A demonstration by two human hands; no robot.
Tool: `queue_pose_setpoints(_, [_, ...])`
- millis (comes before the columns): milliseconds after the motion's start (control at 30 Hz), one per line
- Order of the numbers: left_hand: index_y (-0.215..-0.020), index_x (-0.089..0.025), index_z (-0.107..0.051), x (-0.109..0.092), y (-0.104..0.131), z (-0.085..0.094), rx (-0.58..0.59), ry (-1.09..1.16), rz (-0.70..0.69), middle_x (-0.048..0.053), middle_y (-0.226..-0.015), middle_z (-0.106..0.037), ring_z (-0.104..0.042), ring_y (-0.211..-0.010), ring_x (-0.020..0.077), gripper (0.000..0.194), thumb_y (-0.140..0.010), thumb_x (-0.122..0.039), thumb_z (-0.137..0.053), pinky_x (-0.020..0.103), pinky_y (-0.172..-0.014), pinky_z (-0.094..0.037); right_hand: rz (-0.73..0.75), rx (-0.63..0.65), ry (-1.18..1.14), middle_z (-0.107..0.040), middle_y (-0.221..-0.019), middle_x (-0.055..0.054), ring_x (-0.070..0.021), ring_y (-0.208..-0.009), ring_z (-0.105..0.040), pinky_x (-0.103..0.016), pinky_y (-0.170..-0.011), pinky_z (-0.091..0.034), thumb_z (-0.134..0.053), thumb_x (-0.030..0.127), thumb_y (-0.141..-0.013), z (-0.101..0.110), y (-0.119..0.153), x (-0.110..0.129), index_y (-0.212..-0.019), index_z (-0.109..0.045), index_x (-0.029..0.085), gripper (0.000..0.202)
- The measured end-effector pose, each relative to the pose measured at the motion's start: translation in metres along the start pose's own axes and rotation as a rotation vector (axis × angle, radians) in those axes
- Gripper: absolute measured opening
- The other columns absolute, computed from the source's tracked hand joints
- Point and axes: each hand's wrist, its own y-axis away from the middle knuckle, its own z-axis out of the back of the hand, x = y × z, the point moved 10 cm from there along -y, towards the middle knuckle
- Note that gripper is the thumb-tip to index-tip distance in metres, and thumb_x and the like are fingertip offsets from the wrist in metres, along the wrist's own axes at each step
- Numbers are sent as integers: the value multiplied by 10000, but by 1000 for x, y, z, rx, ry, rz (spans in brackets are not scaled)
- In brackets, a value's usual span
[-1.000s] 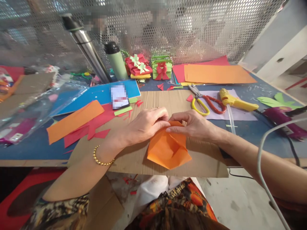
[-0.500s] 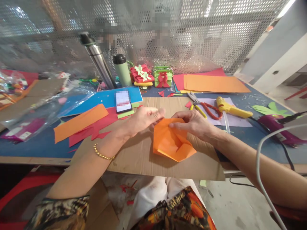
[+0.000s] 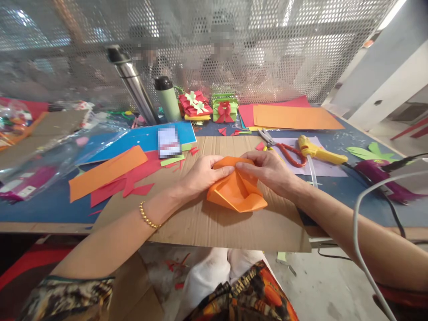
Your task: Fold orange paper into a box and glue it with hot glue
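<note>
Left hand (image 3: 204, 174) and right hand (image 3: 269, 173) at the far part of a folded, pocket-shaped piece of bright orange paper (image 3: 239, 191), thumbs close together on its near face. Each hand pinches the paper between thumb and fingers; the fingertips behind it are hidden. The pocket's wider, creased mouth faces the near side.

Paper sits over the middle of a flat brown cardboard sheet (image 3: 187, 227); whether its underside touches cannot be told. Bare cardboard shows between the pocket and the sheet's near edge, which overhangs the near edge of the blue tabletop (image 3: 36, 215). More bare cardboard runs beyond the hands to the far edge.

Right side tighter: metal scissors with red and yellow handles (image 3: 294, 156) just beyond the right hand, then a yellow glue gun (image 3: 323, 155), both over a pale lilac paper sheet (image 3: 329, 170).

Left: flat orange paper strips (image 3: 107, 174) over red paper pieces (image 3: 149, 164), some reaching onto the cardboard's left edge. Phone (image 3: 169, 142) farther off, on a blue flat sheet (image 3: 140, 140).
</note>
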Motion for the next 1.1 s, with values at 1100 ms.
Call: queue_pose_setpoints(1100, [-903,-146,-660,-6,1,8,-52,-42,-76,11,-735,-670,-601,-601,107,285,-861,-416,-740,231,-574,-492,146,-101,323,-566,-559,8,-113,-548,-458,-275,-537,-338,-595,414,-826,15,4,14,-610,-560,203,303])
